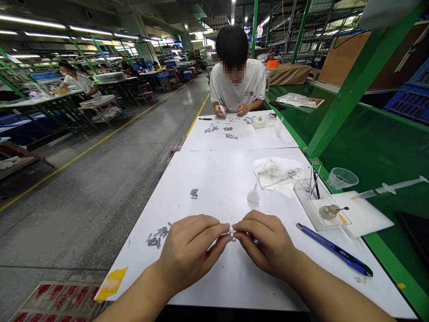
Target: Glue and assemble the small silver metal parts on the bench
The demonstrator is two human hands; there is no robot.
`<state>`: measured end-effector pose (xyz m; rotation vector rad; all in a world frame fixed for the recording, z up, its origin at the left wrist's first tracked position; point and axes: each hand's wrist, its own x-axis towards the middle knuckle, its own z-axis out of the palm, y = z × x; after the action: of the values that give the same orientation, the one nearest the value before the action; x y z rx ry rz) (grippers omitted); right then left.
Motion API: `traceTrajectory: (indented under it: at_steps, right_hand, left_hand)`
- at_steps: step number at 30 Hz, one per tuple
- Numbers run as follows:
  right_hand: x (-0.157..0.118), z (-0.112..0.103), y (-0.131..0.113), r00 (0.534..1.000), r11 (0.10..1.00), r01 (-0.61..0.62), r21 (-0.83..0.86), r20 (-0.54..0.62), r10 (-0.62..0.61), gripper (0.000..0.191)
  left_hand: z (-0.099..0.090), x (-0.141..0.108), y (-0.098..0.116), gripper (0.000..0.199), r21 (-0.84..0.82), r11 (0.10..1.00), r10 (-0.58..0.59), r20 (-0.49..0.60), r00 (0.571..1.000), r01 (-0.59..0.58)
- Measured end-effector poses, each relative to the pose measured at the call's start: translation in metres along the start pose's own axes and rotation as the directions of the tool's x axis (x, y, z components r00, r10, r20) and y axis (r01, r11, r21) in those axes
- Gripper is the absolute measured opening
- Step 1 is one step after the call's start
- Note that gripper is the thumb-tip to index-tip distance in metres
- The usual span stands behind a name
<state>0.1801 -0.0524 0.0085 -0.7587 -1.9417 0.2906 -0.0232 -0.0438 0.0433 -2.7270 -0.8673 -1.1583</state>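
Both hands meet over the white table [214,172]. My left hand [196,241] pinches one end of a small metal part [230,232] between thumb and fingers. The fingertips of my right hand [264,239] close on the part's other end. Fingers hide most of its shape. Another tiny metal piece [233,239] shows just below the fingertips. Left of my left hand lies a loose pile of small metal parts [156,238]; a smaller, tidier group [194,193] lies farther up the table.
A blue utility knife [335,250] lies to the right. Beyond are a white squeeze bottle [254,194], a stained cloth [278,172], a clear tray [306,201] with a glass jar [329,211], a plastic cup [342,178] and a syringe [389,188]. A person [237,82] sits opposite.
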Motion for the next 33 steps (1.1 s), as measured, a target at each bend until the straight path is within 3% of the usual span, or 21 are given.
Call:
traceTrajectory:
  at_steps: [23, 28, 30, 31, 33]
  right_hand:
    - [0.002, 0.0, -0.001, 1.0, 1.0, 0.016, -0.013, -0.002, -0.016, 0.015]
    - [-0.001, 0.001, 0.001, 0.998, 0.997, -0.063, -0.033, 0.028, 0.064, 0.02]
    - [-0.002, 0.001, 0.002, 0.991, 0.991, -0.126, -0.041, 0.031, 0.127, 0.025]
    - [-0.003, 0.001, 0.003, 0.988, 0.988, -0.146, -0.04, 0.039, 0.148, 0.026]
    - [-0.004, 0.002, 0.003, 0.985, 0.987, -0.159, -0.039, 0.067, 0.161, 0.025]
  left_hand:
    - [0.001, -0.002, 0.003, 0.026, -0.001, 1.0, -0.013, 0.028, 1.0, 0.013]
    - [0.002, -0.014, -0.009, 0.021, 0.051, 0.997, -0.055, 0.064, 0.996, 0.052]
    - [0.002, -0.025, -0.026, 0.013, 0.118, 0.984, -0.148, 0.153, 0.977, 0.131]
    - [0.001, -0.031, -0.036, 0.011, 0.166, 0.965, -0.238, 0.223, 0.945, 0.203]
    - [-0.002, -0.043, -0.058, 0.015, 0.289, 0.861, -0.494, 0.289, 0.82, 0.418]
